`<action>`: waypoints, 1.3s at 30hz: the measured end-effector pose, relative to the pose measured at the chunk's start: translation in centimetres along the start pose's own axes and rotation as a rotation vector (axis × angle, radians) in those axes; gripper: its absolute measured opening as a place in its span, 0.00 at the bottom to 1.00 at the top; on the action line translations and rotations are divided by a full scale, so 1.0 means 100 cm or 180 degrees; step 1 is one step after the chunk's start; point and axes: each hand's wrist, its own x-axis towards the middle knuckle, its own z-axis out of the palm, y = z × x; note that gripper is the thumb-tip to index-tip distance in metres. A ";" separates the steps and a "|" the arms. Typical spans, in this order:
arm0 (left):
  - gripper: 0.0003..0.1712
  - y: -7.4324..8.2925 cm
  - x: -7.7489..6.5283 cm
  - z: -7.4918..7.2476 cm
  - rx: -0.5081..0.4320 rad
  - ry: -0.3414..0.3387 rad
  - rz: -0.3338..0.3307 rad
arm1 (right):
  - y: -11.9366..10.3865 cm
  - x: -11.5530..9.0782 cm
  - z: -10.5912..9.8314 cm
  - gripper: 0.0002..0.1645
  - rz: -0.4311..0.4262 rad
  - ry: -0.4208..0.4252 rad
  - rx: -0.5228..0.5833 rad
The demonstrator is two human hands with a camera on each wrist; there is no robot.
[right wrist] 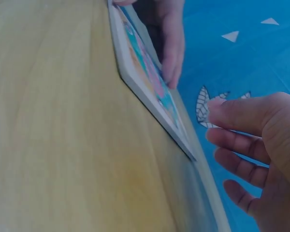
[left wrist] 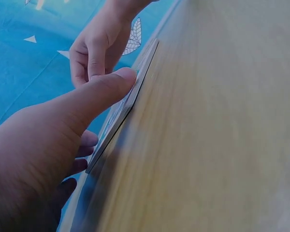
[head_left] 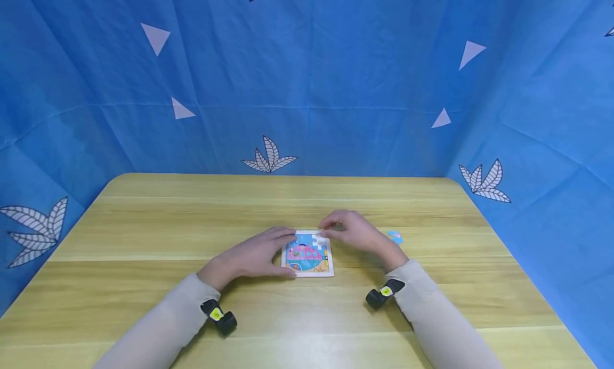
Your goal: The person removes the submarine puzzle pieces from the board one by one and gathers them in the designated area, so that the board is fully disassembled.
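A small jigsaw puzzle (head_left: 307,256) in a white frame lies flat on the table, its picture pink and teal. White backing shows in a gap near its upper right. My left hand (head_left: 261,251) spans the puzzle's left side, fingers spread; the thumb (left wrist: 123,76) rests at the near rim and the fingers (right wrist: 171,63) reach the far part. Over the upper right corner hovers my right hand (head_left: 352,231), its fingers loosely bent. In the right wrist view its thumb (right wrist: 241,113) stands apart from the index finger, with no piece visible between them.
A loose blue puzzle piece (head_left: 395,237) lies on the table to the right, beyond my right wrist. The wooden table (head_left: 216,209) ends at a blue patterned curtain (head_left: 364,91) at the back and sides. Both wrists wear black cameras.
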 end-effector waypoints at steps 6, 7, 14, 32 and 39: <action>0.60 -0.002 0.001 0.001 -0.0015 0.0025 -0.0030 | -0.005 0.005 0.009 0.07 -0.0056 -0.0063 -0.0136; 0.60 -0.002 0.001 0.001 -0.0022 0.0032 -0.0037 | -0.006 0.006 0.010 0.07 -0.0057 -0.0070 -0.0167; 0.60 -0.002 0.000 -0.001 -0.0034 0.0059 -0.0031 | -0.009 0.008 0.015 0.06 -0.0033 -0.0087 -0.0272; 0.59 0.000 -0.002 0.002 0.0118 0.0058 0.0027 | -0.010 0.006 0.026 0.04 -0.0171 0.0073 -0.0657; 0.60 0.001 -0.002 0.003 0.0159 0.0071 0.0021 | -0.011 0.006 0.027 0.03 -0.0264 0.0114 -0.0810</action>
